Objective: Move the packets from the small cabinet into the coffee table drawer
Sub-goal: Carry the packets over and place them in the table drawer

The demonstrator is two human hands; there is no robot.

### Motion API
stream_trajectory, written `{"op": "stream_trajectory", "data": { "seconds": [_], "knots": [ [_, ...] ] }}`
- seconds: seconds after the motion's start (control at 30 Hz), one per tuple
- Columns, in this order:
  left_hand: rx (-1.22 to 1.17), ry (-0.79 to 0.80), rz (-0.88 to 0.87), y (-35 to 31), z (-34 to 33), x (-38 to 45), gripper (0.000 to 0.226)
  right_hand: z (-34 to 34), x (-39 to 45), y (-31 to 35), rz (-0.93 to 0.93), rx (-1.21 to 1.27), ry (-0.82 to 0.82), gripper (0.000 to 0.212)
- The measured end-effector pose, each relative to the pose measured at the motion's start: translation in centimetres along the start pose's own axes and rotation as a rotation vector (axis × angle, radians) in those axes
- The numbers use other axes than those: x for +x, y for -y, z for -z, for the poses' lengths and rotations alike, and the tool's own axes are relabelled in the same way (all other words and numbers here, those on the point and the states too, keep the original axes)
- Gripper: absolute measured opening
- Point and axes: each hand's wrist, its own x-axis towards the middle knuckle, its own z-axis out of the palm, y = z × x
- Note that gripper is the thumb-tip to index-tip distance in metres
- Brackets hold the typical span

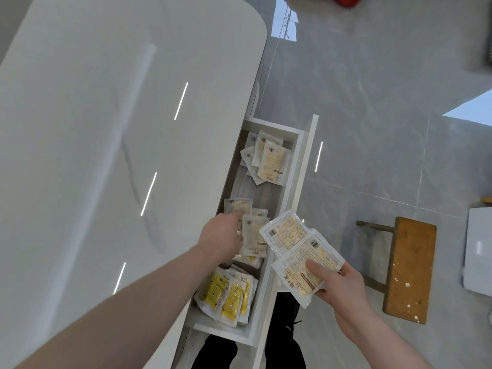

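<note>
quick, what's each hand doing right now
Left hand: reaching into the open drawer, fingers on a packet in the drawer; grip cannot be told.
Right hand: holding a few packets, thumb on top.

Glossy white rounded-corner counter (106, 129) fills left side, top bare, showing only ceiling-light reflections. White drawer with grey wood-grain bottom (295, 182) pulled out from counter's right edge. On drawer bottom: far end, heap of pale beige printed packets (269, 158); middle, few more pale clear-edged packets (238, 207); near end, stack of yellow-printed packets (226, 296). Grey tiled floor (372, 102) beyond drawer carries small brown wooden stool with white paint specks (410, 267), standing well apart from drawer.
</note>
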Motion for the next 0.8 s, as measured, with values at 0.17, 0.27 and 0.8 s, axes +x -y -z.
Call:
{"op": "stream_trajectory", "data": {
  "seconds": [0.17, 0.27, 0.8],
  "knots": [
    [0.067, -0.379, -0.203, 1.5, 7.6, 1.8, 0.063, -2.1, 1.0, 2.0, -0.019, 0.102, 0.023, 0.026],
    [0.245, -0.267, 0.019, 4.2, 11.1, 5.1, 0.109, -4.6, 2.5, 3.2, -0.052, 0.174, 0.020, 0.027],
    [0.228, -0.042, 0.204, 5.6, 12.2, 9.0, 0.147, -16.9, 12.8, 11.0, -0.084, 0.370, -0.162, 0.031]
  ]
}}
